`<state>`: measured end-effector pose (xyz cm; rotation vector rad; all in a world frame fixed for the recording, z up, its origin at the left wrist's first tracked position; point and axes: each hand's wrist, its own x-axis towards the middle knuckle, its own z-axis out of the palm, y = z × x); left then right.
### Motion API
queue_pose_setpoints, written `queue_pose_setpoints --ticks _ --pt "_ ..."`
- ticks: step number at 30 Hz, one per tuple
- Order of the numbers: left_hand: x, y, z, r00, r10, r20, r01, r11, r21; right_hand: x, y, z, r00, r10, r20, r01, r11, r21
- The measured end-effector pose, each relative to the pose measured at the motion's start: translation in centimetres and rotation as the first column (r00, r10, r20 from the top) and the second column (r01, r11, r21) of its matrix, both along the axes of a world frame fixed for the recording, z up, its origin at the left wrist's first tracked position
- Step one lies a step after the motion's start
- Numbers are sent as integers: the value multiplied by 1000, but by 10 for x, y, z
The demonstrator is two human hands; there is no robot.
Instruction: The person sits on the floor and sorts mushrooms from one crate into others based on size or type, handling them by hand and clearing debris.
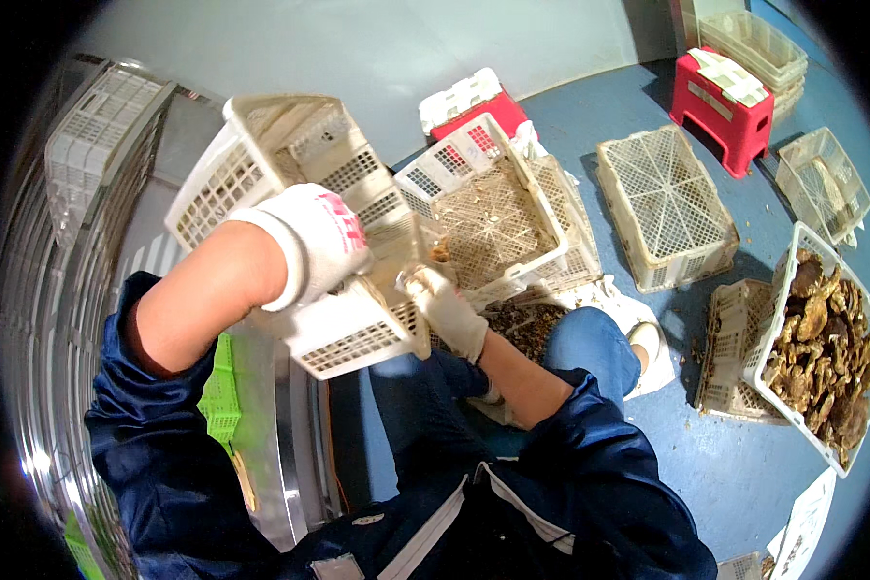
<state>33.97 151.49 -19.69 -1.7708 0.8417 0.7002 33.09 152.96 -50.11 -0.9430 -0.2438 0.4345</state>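
Here, we have the tilted white crate [367, 179] between our hands, its long axis apparently sloping down rightward. Our left hand [321, 242] lies over its near side, fingers hidden; our right hand [445, 309] meets its right edge. Whether either grips, we cannot tell. A metal rack [68, 319] crowds the left; blue floor [638, 449] opens rightward.

The near crate [227, 193] is matt, pierced plastic; the left glove [309, 237], soft cloth. The sleeves [169, 425] are glossy fabric. At left, the rack [53, 454] is shiny metal; at far right, the stool [709, 111] is smooth plastic; the mushrooms [817, 338] look rough.
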Motion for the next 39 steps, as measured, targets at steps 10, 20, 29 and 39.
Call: queue_pose_setpoints --ticks 10,20,29,39 --pt "-38 218 27 794 468 389 -10 649 -761 19 -76 11 741 -655 -149 661 671 338" --pt "-60 419 -8 467 627 623 106 660 -744 25 -84 -67 783 -619 58 621 771 -139" --pt "-86 529 -15 96 757 647 -219 650 -728 -4 -58 -82 897 -314 311 442 652 -616" --pt "1 235 -295 471 542 -696 -370 -595 -713 34 -134 -13 628 -252 736 774 301 -557"
